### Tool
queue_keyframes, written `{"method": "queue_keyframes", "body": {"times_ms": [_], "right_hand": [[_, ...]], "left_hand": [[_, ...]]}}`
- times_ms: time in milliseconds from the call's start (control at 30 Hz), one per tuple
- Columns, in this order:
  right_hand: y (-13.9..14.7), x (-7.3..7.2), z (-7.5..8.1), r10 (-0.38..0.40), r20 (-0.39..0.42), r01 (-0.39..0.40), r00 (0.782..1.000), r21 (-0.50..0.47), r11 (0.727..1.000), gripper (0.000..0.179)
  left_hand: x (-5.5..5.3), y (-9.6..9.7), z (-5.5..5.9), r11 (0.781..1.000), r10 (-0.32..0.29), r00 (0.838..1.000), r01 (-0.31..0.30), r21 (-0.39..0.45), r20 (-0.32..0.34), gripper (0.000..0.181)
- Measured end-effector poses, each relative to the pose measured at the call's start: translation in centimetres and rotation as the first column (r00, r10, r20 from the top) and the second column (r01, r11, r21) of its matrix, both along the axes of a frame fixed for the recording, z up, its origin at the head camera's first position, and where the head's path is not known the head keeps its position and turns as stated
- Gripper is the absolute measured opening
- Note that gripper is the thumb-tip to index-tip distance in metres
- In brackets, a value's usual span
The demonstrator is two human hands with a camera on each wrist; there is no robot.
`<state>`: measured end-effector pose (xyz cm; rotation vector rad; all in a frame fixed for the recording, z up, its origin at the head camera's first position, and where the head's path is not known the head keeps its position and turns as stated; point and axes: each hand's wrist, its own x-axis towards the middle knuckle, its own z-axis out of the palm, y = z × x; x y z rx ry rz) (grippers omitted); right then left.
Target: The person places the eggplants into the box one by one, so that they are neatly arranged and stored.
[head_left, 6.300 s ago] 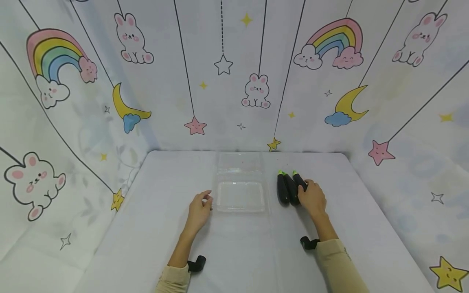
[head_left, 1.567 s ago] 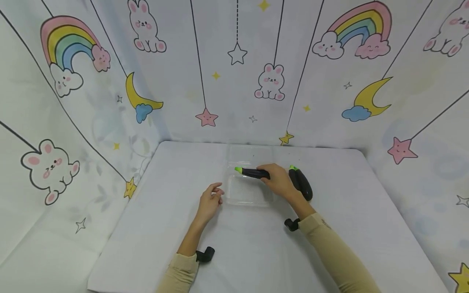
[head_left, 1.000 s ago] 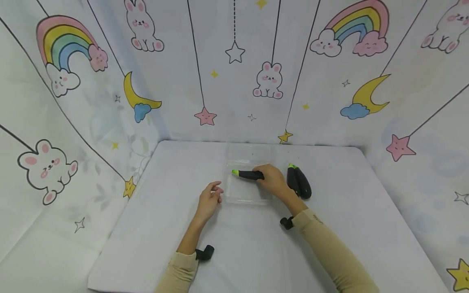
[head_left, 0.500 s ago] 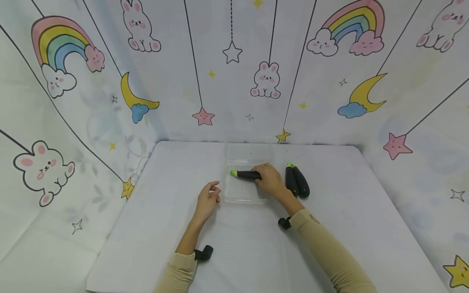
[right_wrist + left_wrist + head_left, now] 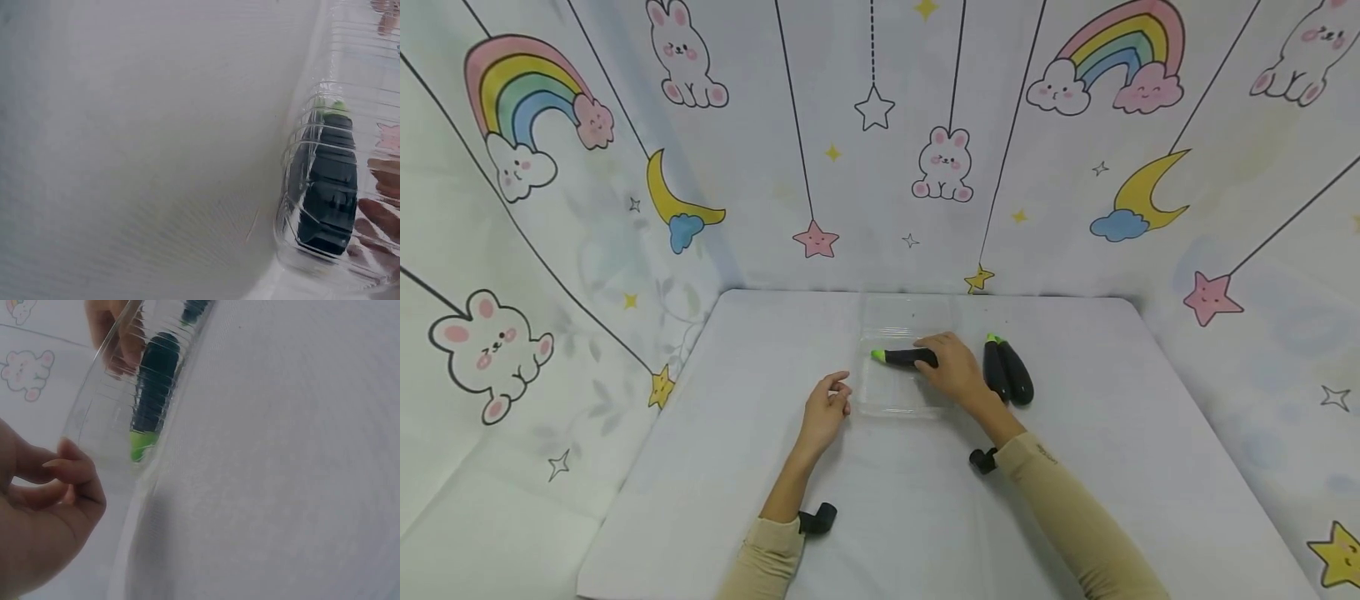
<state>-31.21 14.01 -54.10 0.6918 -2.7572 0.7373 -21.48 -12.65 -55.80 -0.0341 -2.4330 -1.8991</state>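
A dark eggplant (image 5: 902,357) with a bright green stem end lies crosswise inside a clear plastic box (image 5: 887,411). Over its right end is my right hand (image 5: 953,367), thumb and fingers spread at its upper sides. Through the box wall in the right wrist view, the fingertips (image 5: 381,215) show above the eggplant (image 5: 330,181), not wrapped round it. My left hand (image 5: 824,414) rests on the table just left of the box, fingers loosely bent and holding nothing. In the left wrist view, that hand (image 5: 53,506) appears close to the box's rim.
Two more eggplants (image 5: 1007,371) lie side by side on the white tabletop (image 5: 880,500), right of the box. The box's clear lid (image 5: 906,313) lies folded back toward the wall. A patterned cloth (image 5: 760,150) hangs behind the table.
My right hand took one eggplant from the group of three, carried it left and lowered it into the box. Its fingers now look looser. My left hand stays beside the box.
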Motion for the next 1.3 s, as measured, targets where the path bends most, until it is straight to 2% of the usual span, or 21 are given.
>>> {"method": "queue_keyframes", "body": {"times_ms": [133,300,400,633,767,1033,1300], "right_hand": [[0.4,0.2,-0.1,-0.044,-0.032,0.042,0.999,-0.058,0.997,0.034],[0.6,0.5,-0.1,-0.051,-0.088,0.043,0.995,-0.083,0.996,0.030],[0.9,0.8,0.0,-0.081,-0.117,0.070,0.990,-0.095,0.993,0.028],[2.0,1.2,0.3,-0.214,-0.213,0.173,0.953,-0.198,0.965,0.020],[2.7,1.5,0.4,-0.263,-0.225,0.199,0.938,-0.268,0.942,0.018],[3.8,1.8,0.3,-0.349,-0.226,0.273,0.909,-0.312,0.910,0.018],[4.7,2.1,0.6,-0.389,-0.195,0.308,0.900,-0.347,0.886,0.017]], "left_hand": [[-0.1,0.0,-0.1,1.000,0.003,1.000,-0.003,0.005,0.002,0.037],[-0.2,-0.2,-0.1,1.000,0.008,1.000,-0.008,-0.003,0.000,0.037],[-0.2,-0.3,0.0,1.000,0.013,1.000,-0.013,-0.008,-0.008,0.036],[-0.2,-0.2,0.1,1.000,0.005,1.000,-0.005,-0.012,-0.011,0.036],[-0.1,-0.1,0.0,1.000,0.005,1.000,-0.005,-0.014,-0.004,0.036],[-0.1,-0.1,0.1,1.000,0.000,1.000,0.000,-0.007,-0.015,0.036],[-0.2,-0.2,-0.1,1.000,0.007,1.000,-0.007,0.004,-0.006,0.036]]}}
